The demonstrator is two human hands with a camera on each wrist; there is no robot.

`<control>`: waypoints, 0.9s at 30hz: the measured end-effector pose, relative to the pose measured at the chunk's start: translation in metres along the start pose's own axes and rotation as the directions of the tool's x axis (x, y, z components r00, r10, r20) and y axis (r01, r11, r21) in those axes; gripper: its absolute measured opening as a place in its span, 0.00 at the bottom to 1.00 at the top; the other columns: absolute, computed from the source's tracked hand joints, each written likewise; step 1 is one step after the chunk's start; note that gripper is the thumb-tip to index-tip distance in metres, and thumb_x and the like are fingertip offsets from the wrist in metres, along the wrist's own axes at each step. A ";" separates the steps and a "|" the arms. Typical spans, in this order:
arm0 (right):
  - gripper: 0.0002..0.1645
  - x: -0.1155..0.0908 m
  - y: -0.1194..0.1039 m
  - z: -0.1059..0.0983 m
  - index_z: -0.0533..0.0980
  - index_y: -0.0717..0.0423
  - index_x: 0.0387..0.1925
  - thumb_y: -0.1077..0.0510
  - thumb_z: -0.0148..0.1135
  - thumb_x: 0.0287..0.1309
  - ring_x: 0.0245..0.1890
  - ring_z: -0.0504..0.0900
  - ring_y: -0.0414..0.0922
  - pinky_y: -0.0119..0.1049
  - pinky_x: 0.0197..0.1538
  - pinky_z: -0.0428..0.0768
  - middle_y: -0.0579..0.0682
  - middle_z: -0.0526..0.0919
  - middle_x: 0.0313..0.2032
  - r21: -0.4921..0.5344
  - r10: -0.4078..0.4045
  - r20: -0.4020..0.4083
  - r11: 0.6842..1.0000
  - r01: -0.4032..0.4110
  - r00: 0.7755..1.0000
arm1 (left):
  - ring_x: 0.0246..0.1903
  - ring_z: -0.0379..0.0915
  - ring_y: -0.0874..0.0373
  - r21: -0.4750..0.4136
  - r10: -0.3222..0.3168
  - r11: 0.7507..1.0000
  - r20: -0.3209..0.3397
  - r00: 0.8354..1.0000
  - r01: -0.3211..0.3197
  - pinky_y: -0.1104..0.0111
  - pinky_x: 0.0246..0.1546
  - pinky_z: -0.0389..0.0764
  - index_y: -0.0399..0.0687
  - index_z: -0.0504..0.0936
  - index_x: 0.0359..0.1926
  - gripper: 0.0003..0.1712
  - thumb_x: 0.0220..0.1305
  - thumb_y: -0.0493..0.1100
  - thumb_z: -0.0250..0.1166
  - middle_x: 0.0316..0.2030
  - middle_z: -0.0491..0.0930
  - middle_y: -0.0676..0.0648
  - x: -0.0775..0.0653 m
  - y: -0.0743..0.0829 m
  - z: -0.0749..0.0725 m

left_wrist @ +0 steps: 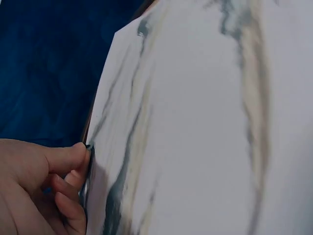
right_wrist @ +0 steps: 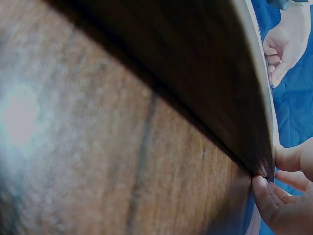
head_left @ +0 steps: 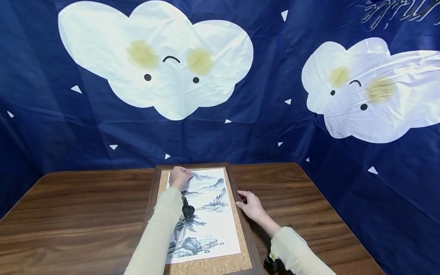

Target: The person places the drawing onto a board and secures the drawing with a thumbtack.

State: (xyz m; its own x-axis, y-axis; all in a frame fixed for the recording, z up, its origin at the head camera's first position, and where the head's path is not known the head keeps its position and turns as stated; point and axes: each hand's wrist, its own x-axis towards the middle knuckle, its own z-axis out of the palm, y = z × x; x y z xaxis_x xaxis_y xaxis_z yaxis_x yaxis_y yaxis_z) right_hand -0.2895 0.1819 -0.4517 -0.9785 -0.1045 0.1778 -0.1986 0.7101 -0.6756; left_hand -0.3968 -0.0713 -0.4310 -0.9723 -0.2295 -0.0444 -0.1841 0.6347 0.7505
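Note:
A sheet with an ink landscape painting (head_left: 213,191) lies on a cork board (head_left: 220,264) with a brown wooden frame (head_left: 235,183). My left hand (head_left: 180,176) is at the sheet's far edge, left of its middle. In the left wrist view, its thumb and fingers (left_wrist: 66,159) pinch a small dark thing (left_wrist: 88,146) right at the paper's edge; I cannot tell its kind. My right hand (head_left: 252,206) holds the frame's right side, fingertips (right_wrist: 264,188) low on the frame's outer face and others at its upper edge.
The board stands on a brown wood-grain table (head_left: 86,214). Behind and to the right hangs a dark blue cloth (head_left: 268,126) with white clouds. A black wrist camera (head_left: 188,211) sits under the left forearm, over the painting; another black device (head_left: 270,264) is at the right wrist.

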 end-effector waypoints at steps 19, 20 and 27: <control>0.23 0.001 0.005 0.001 0.72 0.67 0.51 0.66 0.61 0.52 0.35 0.75 0.47 0.40 0.38 0.73 0.57 0.77 0.39 -0.019 0.003 -0.009 1.000 -0.003 1.000 | 0.35 0.74 0.48 0.098 -0.088 0.992 0.068 0.994 0.082 0.64 0.33 0.74 0.40 0.82 0.29 0.10 0.52 0.43 0.64 0.37 0.80 0.38 0.010 0.019 -0.002; 0.23 0.001 0.005 0.002 0.72 0.67 0.51 0.66 0.61 0.52 0.35 0.75 0.47 0.40 0.38 0.73 0.57 0.77 0.39 -0.018 0.005 -0.013 1.000 -0.005 1.000 | 0.36 0.73 0.47 0.112 -0.103 0.989 0.068 0.992 0.095 0.63 0.34 0.75 0.38 0.82 0.32 0.12 0.51 0.43 0.64 0.39 0.79 0.36 0.011 0.020 0.000; 0.23 0.002 0.007 0.002 0.73 0.67 0.51 0.66 0.62 0.51 0.35 0.75 0.48 0.42 0.39 0.73 0.57 0.77 0.39 -0.036 -0.010 -0.021 0.999 0.009 1.000 | 0.36 0.71 0.47 0.169 -0.135 0.978 0.074 0.988 0.121 0.61 0.35 0.75 0.32 0.77 0.43 0.20 0.51 0.42 0.63 0.44 0.76 0.33 0.013 0.024 0.001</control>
State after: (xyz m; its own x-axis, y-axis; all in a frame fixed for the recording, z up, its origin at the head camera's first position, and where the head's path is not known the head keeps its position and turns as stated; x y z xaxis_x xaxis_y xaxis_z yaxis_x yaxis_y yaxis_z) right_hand -0.2926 0.1851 -0.4580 -0.9751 -0.0970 0.1995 -0.2055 0.7338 -0.6476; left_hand -0.4142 -0.0584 -0.4145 -0.9465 -0.2575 -0.1942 -0.3220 0.7177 0.6174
